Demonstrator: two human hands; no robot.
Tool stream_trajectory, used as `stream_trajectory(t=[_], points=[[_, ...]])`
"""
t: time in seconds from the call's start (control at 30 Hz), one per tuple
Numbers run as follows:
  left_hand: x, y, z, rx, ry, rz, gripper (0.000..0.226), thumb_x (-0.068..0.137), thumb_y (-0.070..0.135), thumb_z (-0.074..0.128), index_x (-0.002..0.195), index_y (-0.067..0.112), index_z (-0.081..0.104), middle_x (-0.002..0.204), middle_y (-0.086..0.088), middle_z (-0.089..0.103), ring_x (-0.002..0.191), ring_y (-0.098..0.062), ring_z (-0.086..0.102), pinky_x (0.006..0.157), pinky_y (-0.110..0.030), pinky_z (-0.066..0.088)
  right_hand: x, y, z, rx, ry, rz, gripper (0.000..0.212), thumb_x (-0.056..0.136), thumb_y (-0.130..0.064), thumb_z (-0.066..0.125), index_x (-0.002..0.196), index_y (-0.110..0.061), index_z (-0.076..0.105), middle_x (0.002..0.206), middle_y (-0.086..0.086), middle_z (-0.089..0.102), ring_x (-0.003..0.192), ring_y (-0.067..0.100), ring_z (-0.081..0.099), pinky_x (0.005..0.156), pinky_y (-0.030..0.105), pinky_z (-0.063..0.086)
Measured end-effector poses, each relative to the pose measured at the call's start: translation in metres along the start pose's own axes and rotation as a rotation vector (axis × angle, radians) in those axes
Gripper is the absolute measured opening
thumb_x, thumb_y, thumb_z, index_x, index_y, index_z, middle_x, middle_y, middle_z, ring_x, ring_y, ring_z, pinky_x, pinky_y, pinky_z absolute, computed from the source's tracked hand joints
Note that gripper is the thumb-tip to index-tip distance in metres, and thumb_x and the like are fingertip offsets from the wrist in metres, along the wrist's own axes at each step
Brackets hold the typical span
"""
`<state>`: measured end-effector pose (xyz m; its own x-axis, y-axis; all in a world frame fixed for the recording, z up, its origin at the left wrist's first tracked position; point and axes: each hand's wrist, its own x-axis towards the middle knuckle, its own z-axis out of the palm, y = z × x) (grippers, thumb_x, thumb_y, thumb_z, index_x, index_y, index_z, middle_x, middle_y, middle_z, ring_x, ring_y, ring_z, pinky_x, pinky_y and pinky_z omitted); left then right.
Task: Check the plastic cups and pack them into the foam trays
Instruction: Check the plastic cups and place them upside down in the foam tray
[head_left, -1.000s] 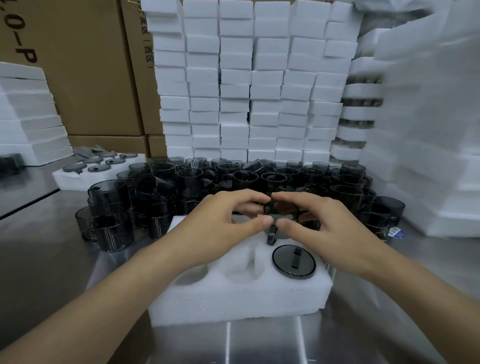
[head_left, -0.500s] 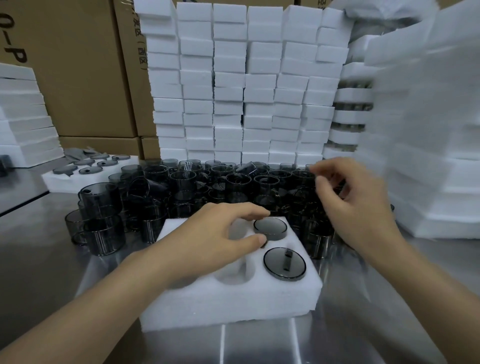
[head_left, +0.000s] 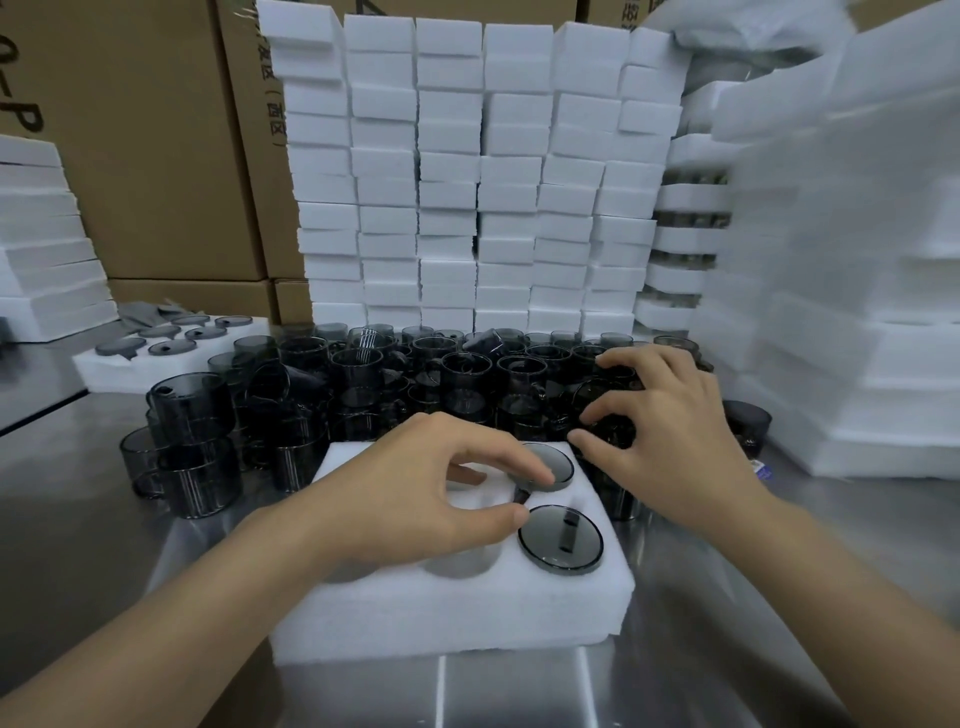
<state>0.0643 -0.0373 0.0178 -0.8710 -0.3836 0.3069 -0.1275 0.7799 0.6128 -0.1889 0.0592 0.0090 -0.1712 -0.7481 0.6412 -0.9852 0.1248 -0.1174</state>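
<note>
A white foam tray lies in front of me on the steel table. Its two right-hand pockets each hold a dark smoky plastic cup: one at the front and one behind it. My left hand hovers over the tray, its index fingertip resting on the rear cup and its thumb beside that cup's handle. My right hand is over the right end of the pile of loose cups. Its fingers are spread and curved down onto the cups; no cup is plainly gripped.
Tall stacks of white foam trays wall off the back, and more stacks stand close on the right. Cardboard boxes fill the back left. A filled foam tray lies at the left.
Both hands had set a cup into the rear right pocket. My right hand then left the tray, swung right and came down on the cup pile. My left hand stayed on the placed cup.
</note>
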Motion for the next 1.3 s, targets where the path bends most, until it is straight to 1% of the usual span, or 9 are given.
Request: stream_trajectory(t=[0.17, 0.37, 0.5, 0.63, 0.8, 0.9, 1.0, 1.17, 1.3], points=[[0.000, 0.001, 0.001, -0.046, 0.027, 0.011, 0.025, 0.095, 0.035, 0.078, 0.117, 0.046, 0.078, 0.123, 0.030, 0.074, 0.127, 0.004, 0.063, 0.110, -0.039, 0.050, -0.003, -0.003, 0.008, 0.032, 0.035, 0.024, 0.007, 0.085, -0.030, 0.088, 0.092, -0.029, 0.085, 0.146, -0.004, 0.060, 0.143, 0.027, 0.039, 0.111, 0.049, 0.030], [0.003, 0.002, 0.000, -0.045, 0.130, 0.007, 0.017, 0.100, 0.031, 0.077, 0.113, 0.042, 0.080, 0.126, 0.023, 0.071, 0.126, -0.002, 0.063, 0.102, -0.037, 0.054, 0.001, -0.003, 0.006, 0.093, 0.280, 0.000, 0.006, 0.088, -0.018, 0.083, 0.090, -0.024, 0.082, 0.132, -0.007, 0.067, 0.129, 0.024, 0.050, 0.100, 0.034, 0.026], [0.007, 0.000, -0.002, -0.096, 0.293, -0.020, 0.035, 0.099, 0.019, 0.076, 0.126, 0.039, 0.072, 0.124, 0.018, 0.071, 0.118, -0.001, 0.066, 0.081, -0.015, 0.053, 0.001, -0.014, 0.001, 0.218, 0.398, -0.086, 0.008, 0.094, -0.018, 0.079, 0.099, -0.023, 0.079, 0.126, -0.009, 0.064, 0.124, 0.020, 0.052, 0.103, 0.032, 0.030], [0.009, -0.003, -0.006, -0.151, 0.395, -0.023, 0.058, 0.095, 0.014, 0.080, 0.141, 0.043, 0.060, 0.134, 0.019, 0.065, 0.120, -0.004, 0.066, 0.080, -0.023, 0.056, -0.002, -0.032, -0.002, 0.280, 0.472, -0.244, 0.010, 0.097, -0.019, 0.072, 0.105, -0.017, 0.078, 0.123, -0.004, 0.065, 0.119, 0.008, 0.046, 0.104, 0.033, 0.039], [0.007, -0.004, -0.006, -0.168, 0.348, 0.024, 0.080, 0.091, 0.004, 0.081, 0.149, 0.051, 0.053, 0.141, 0.028, 0.061, 0.131, -0.005, 0.061, 0.090, -0.034, 0.062, -0.006, -0.046, -0.002, 0.274, 0.437, -0.404, 0.013, 0.101, -0.020, 0.071, 0.108, -0.015, 0.081, 0.126, 0.001, 0.066, 0.119, 0.013, 0.048, 0.107, 0.028, 0.041], [0.008, -0.003, -0.007, -0.143, 0.345, 0.059, 0.074, 0.087, 0.016, 0.081, 0.150, 0.045, 0.055, 0.142, 0.021, 0.065, 0.134, -0.011, 0.061, 0.094, -0.042, 0.062, -0.007, -0.048, -0.003, 0.301, 0.430, -0.416, 0.015, 0.101, -0.020, 0.070, 0.109, -0.017, 0.082, 0.125, 0.002, 0.065, 0.117, 0.010, 0.047, 0.106, 0.019, 0.037], [0.009, 0.000, -0.008, -0.144, 0.420, 0.089, 0.068, 0.083, 0.023, 0.081, 0.145, 0.042, 0.061, 0.136, 0.020, 0.069, 0.129, -0.009, 0.065, 0.090, -0.046, 0.063, -0.008, -0.047, -0.004, 0.342, 0.417, -0.391, 0.016, 0.101, -0.021, 0.072, 0.114, -0.019, 0.080, 0.125, -0.002, 0.062, 0.115, 0.011, 0.052, 0.104, 0.019, 0.039], [0.008, 0.000, -0.008, -0.101, 0.495, 0.153, 0.069, 0.083, 0.008, 0.087, 0.140, 0.040, 0.063, 0.133, 0.021, 0.070, 0.130, -0.009, 0.065, 0.091, -0.039, 0.062, -0.011, -0.046, -0.004, 0.401, 0.316, -0.313, 0.043, 0.099, -0.033, 0.070, 0.141, -0.028, 0.060, 0.130, -0.018, 0.055, 0.122, 0.003, 0.052, 0.103, 0.019, 0.043], [0.008, 0.002, -0.008, -0.091, 0.508, 0.179, 0.071, 0.083, 0.003, 0.088, 0.140, 0.039, 0.063, 0.134, 0.021, 0.069, 0.131, -0.009, 0.064, 0.093, -0.034, 0.060, -0.012, -0.046, -0.002, 0.439, 0.250, -0.284, 0.056, 0.098, -0.036, 0.069, 0.151, -0.030, 0.051, 0.130, -0.021, 0.055, 0.121, 0.003, 0.055, 0.101, 0.014, 0.041]])
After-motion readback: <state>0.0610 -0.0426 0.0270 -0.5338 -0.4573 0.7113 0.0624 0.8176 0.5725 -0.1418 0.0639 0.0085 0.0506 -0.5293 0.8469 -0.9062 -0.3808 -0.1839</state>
